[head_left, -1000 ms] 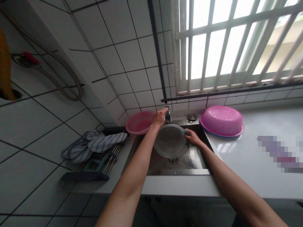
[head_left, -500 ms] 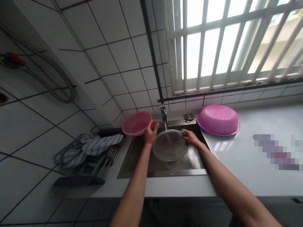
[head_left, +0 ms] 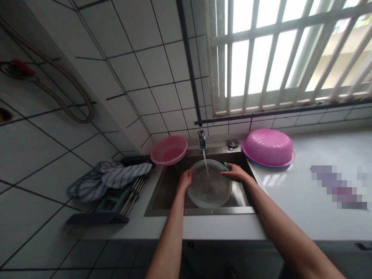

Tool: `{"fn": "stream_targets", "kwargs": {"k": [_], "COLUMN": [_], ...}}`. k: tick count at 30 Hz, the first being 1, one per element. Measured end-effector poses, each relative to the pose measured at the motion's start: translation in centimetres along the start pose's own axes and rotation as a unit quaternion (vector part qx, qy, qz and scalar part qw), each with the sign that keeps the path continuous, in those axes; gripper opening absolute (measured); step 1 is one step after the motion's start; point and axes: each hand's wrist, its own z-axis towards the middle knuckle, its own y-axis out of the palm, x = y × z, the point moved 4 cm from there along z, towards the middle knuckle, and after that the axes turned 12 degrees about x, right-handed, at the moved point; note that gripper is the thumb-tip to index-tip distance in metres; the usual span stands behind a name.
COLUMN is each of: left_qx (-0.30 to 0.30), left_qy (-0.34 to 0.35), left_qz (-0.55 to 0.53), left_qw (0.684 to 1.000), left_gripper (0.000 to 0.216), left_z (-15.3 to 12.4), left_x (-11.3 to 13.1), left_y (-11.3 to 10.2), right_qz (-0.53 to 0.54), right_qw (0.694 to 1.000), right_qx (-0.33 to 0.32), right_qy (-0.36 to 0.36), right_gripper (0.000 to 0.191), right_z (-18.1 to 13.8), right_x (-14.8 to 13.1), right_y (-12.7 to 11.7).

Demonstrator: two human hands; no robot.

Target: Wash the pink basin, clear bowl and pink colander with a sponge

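A round, see-through mesh strainer (head_left: 208,190) is in the steel sink (head_left: 165,193), under the stream from the faucet (head_left: 202,140). My left hand (head_left: 185,180) is closed on its left rim, thumb on top. At the right rim, my right hand (head_left: 236,172) is closed around a small green scouring pad (head_left: 227,166), its fingers reaching over the strainer's edge. Water strikes the inside of the mesh near the middle.
A pink basin (head_left: 169,151) stands at the sink's back left corner. On the right counter lies an upturned pink colander (head_left: 270,147). A drain plug (head_left: 232,143) sits behind the sink. At left, a striped cloth (head_left: 124,176) lies over a rack (head_left: 116,205).
My left hand has come down from above the rim and taken hold of the strainer's left side. The strainer has tilted toward me, and the water stream looks stronger.
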Motion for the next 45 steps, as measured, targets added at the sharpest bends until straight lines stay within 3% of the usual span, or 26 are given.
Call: {"fn": "stream_targets", "kwargs": {"k": [2, 4, 6, 8, 11, 13, 16, 20, 24, 27, 30, 33, 36, 41, 45], "left_qx": [-0.012, -0.031, -0.043, -0.037, -0.029, -0.046, -0.068, -0.033, -0.008, -0.037, -0.036, -0.024, 0.005, 0.021, -0.002], "left_qy": [-0.018, -0.024, -0.019, 0.000, 0.060, 0.100, 0.122, 0.090, 0.078, 0.101, 0.150, 0.159, 0.134, 0.124, 0.114], "left_qz": [-0.009, -0.022, -0.035, -0.052, -0.098, -0.129, -0.140, -0.147, -0.186, -0.165, -0.125, -0.105, -0.114, -0.140, -0.097], "left_qw": [1.000, 0.999, 0.998, 0.998, 0.993, 0.986, 0.980, 0.984, 0.979, 0.980, 0.980, 0.981, 0.984, 0.982, 0.989], "left_gripper": [0.024, 0.023, 0.027, 0.046, 0.076, 0.082, 0.060, 0.035, 0.040, 0.050, 0.063, 0.052, 0.038, 0.037, 0.046], "left_z": [0.0, -0.1, -0.2, -0.4, -0.9, -1.3, -1.6, -0.6, 0.2, -0.5, -1.5, -2.0, -1.6, -1.0, -1.7], "left_x": [-0.6, -1.0, -1.0, -0.8, 0.4, 1.5, 2.7, 2.4, 1.5, 1.7, 2.5, 3.1, 3.1, 3.0, 3.0], "left_y": [0.3, 0.6, 0.7, 0.7, 1.1, 1.7, 2.3, 1.3, 0.5, 0.9, 1.3, 1.0, 0.2, -0.4, 0.4], "right_qz": [-0.029, -0.071, -0.114, -0.144, -0.173, -0.179, -0.159, -0.135, -0.150, -0.186, -0.208, -0.188, -0.153, -0.157, -0.185], "right_qw": [0.998, 0.997, 0.993, 0.989, 0.980, 0.973, 0.972, 0.984, 0.988, 0.981, 0.970, 0.967, 0.975, 0.986, 0.977], "right_qx": [-0.046, -0.042, -0.004, 0.027, 0.052, 0.063, 0.074, 0.065, 0.002, 0.048, 0.082, 0.101, 0.117, 0.052, 0.095], "right_qy": [0.015, 0.008, -0.011, -0.035, -0.089, -0.130, -0.154, -0.100, -0.035, -0.032, -0.094, -0.136, -0.108, -0.023, -0.056], "right_gripper": [0.038, 0.028, 0.031, 0.038, 0.044, 0.044, 0.040, 0.053, 0.035, 0.030, 0.031, 0.036, 0.044, 0.026, 0.028], "right_z": [-0.3, -0.4, -0.4, -0.5, -1.0, -1.4, -1.8, -1.2, -0.8, -1.1, -1.7, -2.1, -1.7, -1.1, -1.5], "right_x": [0.3, 0.3, -0.1, -0.7, -2.4, -3.9, -5.1, -3.6, -1.3, -2.0, -4.5, -6.1, -5.1, -1.9, -3.8], "right_y": [0.4, 0.5, 0.2, -0.2, -0.6, -0.5, 0.1, 0.5, 0.5, 0.2, 0.8, 1.5, 1.1, 0.2, 0.3]}}
